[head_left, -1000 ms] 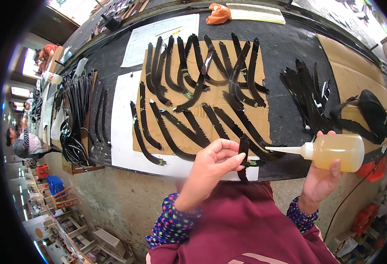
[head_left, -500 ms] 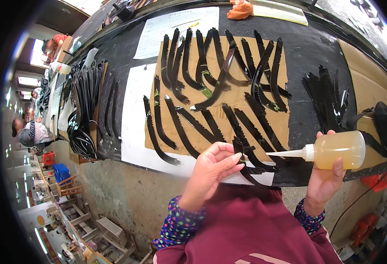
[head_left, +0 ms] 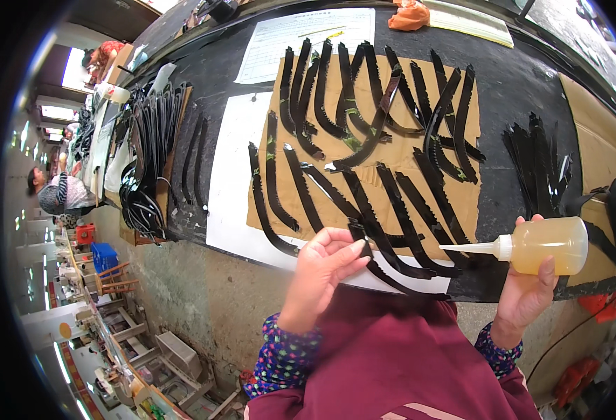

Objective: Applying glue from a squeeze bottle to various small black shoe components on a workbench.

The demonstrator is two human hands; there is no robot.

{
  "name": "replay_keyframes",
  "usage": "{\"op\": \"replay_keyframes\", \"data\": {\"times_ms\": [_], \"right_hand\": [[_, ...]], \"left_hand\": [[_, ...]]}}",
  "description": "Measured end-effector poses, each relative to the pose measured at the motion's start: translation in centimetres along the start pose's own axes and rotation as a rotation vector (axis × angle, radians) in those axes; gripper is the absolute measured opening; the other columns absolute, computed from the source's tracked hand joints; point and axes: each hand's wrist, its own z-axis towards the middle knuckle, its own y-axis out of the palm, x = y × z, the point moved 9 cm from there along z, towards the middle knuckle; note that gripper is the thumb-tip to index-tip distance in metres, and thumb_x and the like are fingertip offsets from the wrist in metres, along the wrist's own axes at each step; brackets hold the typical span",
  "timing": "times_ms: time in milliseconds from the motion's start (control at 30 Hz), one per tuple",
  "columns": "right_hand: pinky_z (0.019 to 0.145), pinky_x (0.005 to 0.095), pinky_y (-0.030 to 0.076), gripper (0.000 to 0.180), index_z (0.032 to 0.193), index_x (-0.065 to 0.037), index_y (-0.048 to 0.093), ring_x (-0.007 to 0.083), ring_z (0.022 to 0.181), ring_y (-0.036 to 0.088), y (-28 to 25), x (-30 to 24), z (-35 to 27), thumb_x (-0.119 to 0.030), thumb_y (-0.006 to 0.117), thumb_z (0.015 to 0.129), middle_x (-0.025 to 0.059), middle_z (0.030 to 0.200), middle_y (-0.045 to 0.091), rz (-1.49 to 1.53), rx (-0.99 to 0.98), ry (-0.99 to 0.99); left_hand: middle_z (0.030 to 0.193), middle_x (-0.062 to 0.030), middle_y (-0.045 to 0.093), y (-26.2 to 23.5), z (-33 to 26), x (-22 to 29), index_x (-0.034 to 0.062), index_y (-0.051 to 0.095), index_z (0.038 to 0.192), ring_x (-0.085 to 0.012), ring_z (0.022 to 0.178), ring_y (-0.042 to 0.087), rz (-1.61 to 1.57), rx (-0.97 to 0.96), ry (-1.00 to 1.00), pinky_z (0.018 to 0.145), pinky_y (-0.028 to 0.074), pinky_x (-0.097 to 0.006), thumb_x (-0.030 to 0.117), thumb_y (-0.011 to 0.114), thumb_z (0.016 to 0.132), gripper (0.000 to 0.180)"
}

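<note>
At the table's near edge, my left hand (head_left: 322, 274) pinches one end of a curved black strip (head_left: 383, 274) between thumb and fingers. My right hand (head_left: 525, 297) is wrapped around a squeeze bottle (head_left: 551, 246) of yellowish liquid, tilted on its side. Its long pale nozzle (head_left: 470, 248) points left toward the strip, apart from it. Beyond both hands, several black strips with notched edges lie in two rough rows on a brown cardboard sheet (head_left: 262, 199). Some carry green marks.
White paper (head_left: 225, 175) lies under the cardboard, with a printed sheet (head_left: 266, 52) behind. An orange plastic bag (head_left: 409, 15) sits at the back. Bundles of black strips lie left (head_left: 150, 133) and right (head_left: 540, 164). A person (head_left: 63, 196) is at the far left.
The whole view has shifted, so the table appears farther right. My left hand has moved slightly away from the nozzle with the strip, whose length now shows more. The bottle stays in my right hand.
</note>
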Motion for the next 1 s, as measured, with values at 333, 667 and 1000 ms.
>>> {"op": "replay_keyframes", "data": {"times_ms": [333,667,1000], "right_hand": [[0.102,0.0467,0.032,0.066,0.134,-0.003,0.030,0.0390,0.121,0.040,0.2,-0.9,-0.2,-0.023,0.064,0.081,0.0207,0.132,0.039,0.001,-0.003,-0.025],[0.098,0.0461,0.036,0.064,0.132,-0.007,0.034,0.0368,0.116,0.045,-5.5,-7.4,0.9,-0.024,0.065,0.079,0.0188,0.126,0.045,-0.019,0.149,-0.320],[0.094,0.0454,0.040,0.056,0.133,-0.007,0.032,0.0350,0.118,0.043,-12.2,-12.1,-2.1,-0.023,0.057,0.086,0.0157,0.129,0.043,0.039,0.311,-0.543]], "left_hand": [[0.074,-0.0014,0.057,-3.0,0.5,5.1,0.0014,0.053,0.089,-0.0050,0.061,0.051,0.450,0.302,0.445,0.046,0.037,-0.017,0.006,0.064,0.081,0.015],[0.078,-0.0013,0.053,6.1,-2.5,5.9,0.0038,0.053,0.106,-0.0082,0.065,0.049,0.917,0.330,0.684,0.060,0.041,-0.022,0.003,0.058,0.083,0.024],[0.087,-0.0212,0.055,29.5,5.6,-3.1,-0.0047,0.047,0.097,-0.0332,0.078,0.057,1.289,-0.344,0.917,0.068,0.046,-0.038,0.018,0.062,0.081,0.031]]}}
